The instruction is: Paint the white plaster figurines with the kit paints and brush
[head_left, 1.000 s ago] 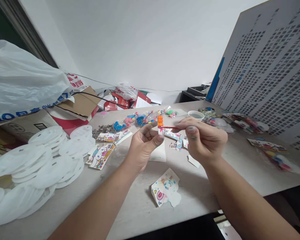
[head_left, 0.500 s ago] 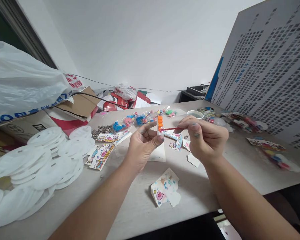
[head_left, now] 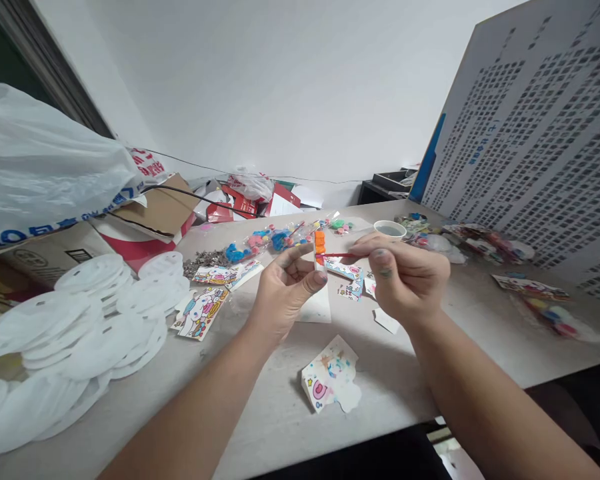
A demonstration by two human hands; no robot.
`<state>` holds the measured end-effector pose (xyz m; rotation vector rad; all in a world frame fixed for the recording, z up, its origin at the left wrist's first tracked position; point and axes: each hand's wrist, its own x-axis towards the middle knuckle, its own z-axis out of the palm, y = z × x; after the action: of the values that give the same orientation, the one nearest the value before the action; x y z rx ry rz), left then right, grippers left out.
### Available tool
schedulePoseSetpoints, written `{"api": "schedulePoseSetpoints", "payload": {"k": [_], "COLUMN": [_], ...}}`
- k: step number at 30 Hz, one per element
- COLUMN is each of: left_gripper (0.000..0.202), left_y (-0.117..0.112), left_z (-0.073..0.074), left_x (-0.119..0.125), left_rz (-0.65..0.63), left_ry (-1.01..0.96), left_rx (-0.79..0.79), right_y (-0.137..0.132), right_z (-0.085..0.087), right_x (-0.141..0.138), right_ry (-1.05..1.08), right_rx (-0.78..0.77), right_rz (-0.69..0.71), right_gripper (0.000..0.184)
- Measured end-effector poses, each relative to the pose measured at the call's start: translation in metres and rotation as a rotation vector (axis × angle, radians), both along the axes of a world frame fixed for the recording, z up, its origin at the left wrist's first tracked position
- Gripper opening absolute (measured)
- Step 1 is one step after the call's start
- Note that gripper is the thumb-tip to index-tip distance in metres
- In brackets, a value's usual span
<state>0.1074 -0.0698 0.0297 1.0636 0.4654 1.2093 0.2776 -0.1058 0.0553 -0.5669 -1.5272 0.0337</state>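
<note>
Between the thumb and fingers of my left hand [head_left: 283, 293] is a small white piece with an orange, bumpy front [head_left: 320, 241], held upright above the table. My right hand [head_left: 413, 273] pinches a thin red paintbrush [head_left: 345, 255]. The brush's tip touches the lower part of the orange front, where a pink-purple spot shows. Beneath the hands lie a white sheet [head_left: 316, 308] and printed cartoon cards [head_left: 351, 288]. A paint-stained torn card [head_left: 333, 373] rests nearer to me.
White discs [head_left: 95, 340] are piled at the left, near a heap of small metal parts [head_left: 205, 263]. Bags of colourful paint pots [head_left: 280, 239] lie behind my hands. A cup of greyish liquid [head_left: 390, 230] stands at the back right. More plastic packets [head_left: 555, 320] lie at right.
My right hand has shifted slightly left and the brush tip slightly up on the orange front. The pink-purple spot shows a little differently. My left hand stays almost still.
</note>
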Motion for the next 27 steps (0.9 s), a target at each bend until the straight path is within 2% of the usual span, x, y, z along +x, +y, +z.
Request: {"api": "schedulePoseSetpoints", "payload": {"k": [5, 10, 14, 20, 23, 27], "left_gripper": [0.044, 0.048, 0.048, 0.042, 0.041, 0.044], "left_y": [0.003, 0.005, 0.007, 0.008, 0.009, 0.01], "left_z": [-0.003, -0.006, -0.008, -0.01, -0.01, -0.008], "left_x": [0.0, 0.0, 0.001, 0.001, 0.001, 0.001], "left_rz": [0.009, 0.036, 0.036, 0.037, 0.039, 0.039], "left_ry": [-0.026, -0.002, 0.011, -0.01, -0.017, -0.018], "left_rx": [0.021, 0.039, 0.058, 0.102, 0.106, 0.102], "right_y": [0.0, 0.003, 0.003, 0.004, 0.005, 0.004], "right_z": [0.0, -0.002, -0.003, -0.003, -0.003, -0.003], "right_x": [0.001, 0.001, 0.001, -0.003, -0.003, -0.003], "right_ry": [-0.027, -0.035, -0.099, -0.053, -0.054, 0.045], "right_rx": [0.006, 0.053, 0.01, 0.06, 0.037, 0.019], "right_rz": [0.04, 0.02, 0.049, 0.025, 0.012, -0.053], "right_gripper": [0.024, 0.022, 0.023, 0.024, 0.025, 0.025]}}
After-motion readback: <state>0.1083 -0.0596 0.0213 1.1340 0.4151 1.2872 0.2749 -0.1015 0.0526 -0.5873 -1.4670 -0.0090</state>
